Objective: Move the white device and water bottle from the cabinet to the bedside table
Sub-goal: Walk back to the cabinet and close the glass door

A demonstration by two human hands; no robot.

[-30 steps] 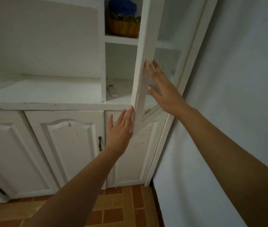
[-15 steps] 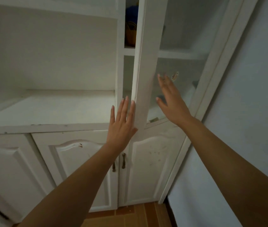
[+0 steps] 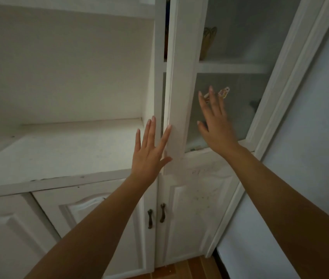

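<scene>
White cabinet (image 3: 91, 178) against a pale wall, its tall glass door (image 3: 181, 97) nearly shut.

Both hands are lying flat with fingers spread and gripping nothing: the left hand (image 3: 149, 154) is resting on the door's edge, the right hand (image 3: 216, 125) is pressing on the frosted pane. I'm judging the door is being handled; which way, I cannot tell. Neither white device nor water bottle is showing. Behind the glass, a woven basket (image 3: 208, 43) is sitting on the upper shelf; reaching inside calls for the door wide open.
</scene>
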